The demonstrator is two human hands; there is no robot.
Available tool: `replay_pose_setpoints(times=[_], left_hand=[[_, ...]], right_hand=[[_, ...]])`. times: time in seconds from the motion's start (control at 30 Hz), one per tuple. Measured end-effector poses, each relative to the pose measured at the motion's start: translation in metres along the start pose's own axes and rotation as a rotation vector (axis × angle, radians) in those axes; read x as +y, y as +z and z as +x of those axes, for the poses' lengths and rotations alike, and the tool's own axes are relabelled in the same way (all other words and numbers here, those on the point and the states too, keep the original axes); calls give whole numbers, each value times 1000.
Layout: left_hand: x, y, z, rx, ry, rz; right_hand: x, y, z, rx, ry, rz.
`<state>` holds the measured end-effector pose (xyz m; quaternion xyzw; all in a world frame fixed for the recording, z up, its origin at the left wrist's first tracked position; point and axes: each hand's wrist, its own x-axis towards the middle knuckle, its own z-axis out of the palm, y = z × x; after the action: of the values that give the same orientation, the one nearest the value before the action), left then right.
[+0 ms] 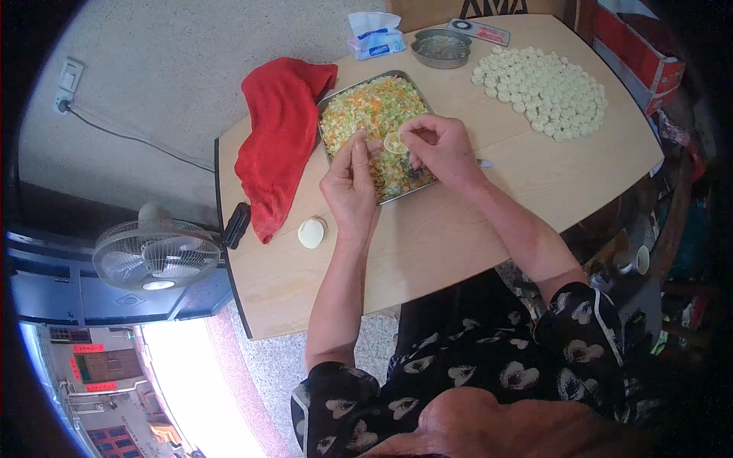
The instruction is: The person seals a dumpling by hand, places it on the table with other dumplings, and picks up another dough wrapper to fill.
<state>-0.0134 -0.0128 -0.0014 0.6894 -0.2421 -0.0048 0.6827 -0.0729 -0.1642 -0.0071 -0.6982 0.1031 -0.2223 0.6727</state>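
Observation:
Over the metal tray (385,202) of chopped vegetable filling (366,99), my two hands are close together. A small round of dough (394,143) with a pale rim shows between them, next to the fingertips of my right hand (443,149), which are pinched together. My left hand (351,179) is raised at the tray's near left side, its fingers drawn together; whether it touches the dough cannot be made out. Below the left hand, a stack of white round wrappers (311,233) lies on the table. Part of a spoon handle (485,163) shows beyond my right wrist.
Many shaped dumplings (542,91) cover the table's (427,244) back right. A round metal dish (441,49), a tissue pack (376,35) and a flat card-like item (479,32) are at the back. A red cloth (279,137) drapes the left side, near a fan (156,248).

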Motion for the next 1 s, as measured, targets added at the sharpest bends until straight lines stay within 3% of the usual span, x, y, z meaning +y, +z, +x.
replay_pose_setpoints(times=[0.27,1.0], left_hand=[[-13,1,1,11,115,101],[-14,0,4,16,40,2]], right_hand=[[0,1,0,8,5,20],[5,0,2,-5,6,12]])
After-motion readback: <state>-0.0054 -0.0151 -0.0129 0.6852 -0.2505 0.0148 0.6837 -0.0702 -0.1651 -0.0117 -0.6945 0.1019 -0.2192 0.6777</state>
